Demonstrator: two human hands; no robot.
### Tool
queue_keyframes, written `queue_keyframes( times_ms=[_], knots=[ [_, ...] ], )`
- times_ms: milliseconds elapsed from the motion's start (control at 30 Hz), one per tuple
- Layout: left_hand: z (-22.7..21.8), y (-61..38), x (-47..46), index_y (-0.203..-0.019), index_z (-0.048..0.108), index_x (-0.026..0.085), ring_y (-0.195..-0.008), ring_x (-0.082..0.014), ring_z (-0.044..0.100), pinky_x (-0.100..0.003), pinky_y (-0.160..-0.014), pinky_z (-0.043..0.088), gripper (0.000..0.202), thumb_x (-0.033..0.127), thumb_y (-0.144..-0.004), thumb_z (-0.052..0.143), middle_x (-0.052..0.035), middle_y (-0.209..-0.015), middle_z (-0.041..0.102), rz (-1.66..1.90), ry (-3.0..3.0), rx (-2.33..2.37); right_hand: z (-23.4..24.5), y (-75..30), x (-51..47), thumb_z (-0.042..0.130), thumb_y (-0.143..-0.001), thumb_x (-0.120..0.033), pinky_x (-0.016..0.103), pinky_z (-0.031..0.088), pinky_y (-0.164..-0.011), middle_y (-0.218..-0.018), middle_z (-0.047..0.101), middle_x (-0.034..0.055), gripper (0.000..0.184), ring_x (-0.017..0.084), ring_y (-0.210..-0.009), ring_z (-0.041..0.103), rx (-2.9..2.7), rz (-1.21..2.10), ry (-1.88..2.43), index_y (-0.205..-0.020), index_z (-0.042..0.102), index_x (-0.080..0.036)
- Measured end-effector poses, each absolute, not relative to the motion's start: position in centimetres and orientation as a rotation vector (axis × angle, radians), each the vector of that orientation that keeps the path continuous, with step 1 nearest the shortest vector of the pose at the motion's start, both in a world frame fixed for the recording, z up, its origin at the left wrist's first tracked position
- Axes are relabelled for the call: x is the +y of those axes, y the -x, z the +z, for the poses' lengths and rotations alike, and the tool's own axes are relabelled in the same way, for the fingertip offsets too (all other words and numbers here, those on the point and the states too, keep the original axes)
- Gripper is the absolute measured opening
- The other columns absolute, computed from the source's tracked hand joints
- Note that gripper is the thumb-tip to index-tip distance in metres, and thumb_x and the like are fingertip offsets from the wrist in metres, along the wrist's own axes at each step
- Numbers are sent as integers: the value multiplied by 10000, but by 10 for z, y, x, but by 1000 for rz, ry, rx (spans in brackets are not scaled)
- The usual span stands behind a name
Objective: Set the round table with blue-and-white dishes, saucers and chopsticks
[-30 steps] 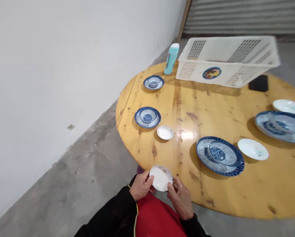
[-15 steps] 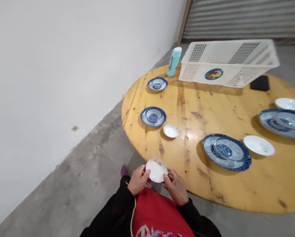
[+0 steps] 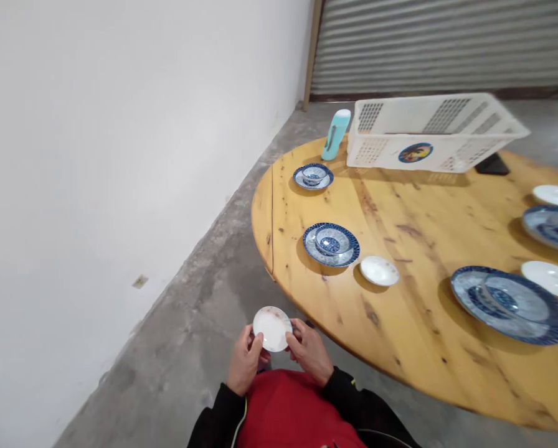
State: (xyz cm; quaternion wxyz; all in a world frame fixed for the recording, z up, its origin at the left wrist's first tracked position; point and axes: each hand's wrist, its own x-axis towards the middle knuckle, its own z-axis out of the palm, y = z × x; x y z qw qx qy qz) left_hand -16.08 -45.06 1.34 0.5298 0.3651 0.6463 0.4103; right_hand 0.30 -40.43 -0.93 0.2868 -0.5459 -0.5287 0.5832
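Observation:
A small white saucer with faint decoration near its far rim is held level in front of my body, just off the table's edge. My left hand grips its left side, thumb on top and fingers underneath. On the opposite side my right hand pinches the rim the same way. Nearest on the table are a blue-and-white plate with a bowl in it and another white saucer just right of that plate.
The round wooden table carries a white plastic basket, a turquoise bottle and a dark flat object. More blue-patterned plates with bowls and white saucers stand around it. A white wall rises at left.
My view has shifted, so the table's things sit further right in the picture. Both hands still hold the saucer, which is now beyond the table's left edge, over the floor.

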Motion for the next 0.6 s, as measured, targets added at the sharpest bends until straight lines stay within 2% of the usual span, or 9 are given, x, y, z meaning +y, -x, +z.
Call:
queue_keyframes(
  times_ms=[167,300,600],
  knots=[
    [7,193,-420,-1034,580,157,-569,-146,619,-261,-535,532,532,648,-830,602,17,-689,608,933,-898,1480,-11,29,-390,459,-780,-421,255,404,-430,-553,591,-31,362,146,-407,528,-1325,1474,1544,-1002,595,-169],
    [2,198,-377,-1077,582,157,-596,-135,598,-255,-542,532,485,589,-856,587,17,-731,588,881,-972,1421,-8,36,-367,469,-755,-476,267,399,-417,-528,595,-25,415,163,-397,538,-1188,1392,1666,-1006,595,-170],
    [-1,220,-266,-1029,565,169,-666,-145,614,-255,-571,543,445,579,-859,586,-5,-780,611,773,-1051,1417,-15,62,-273,483,-741,-528,303,436,-445,-539,616,-12,461,197,-416,569,-980,1328,1684,-1023,576,-175]
  ],
)
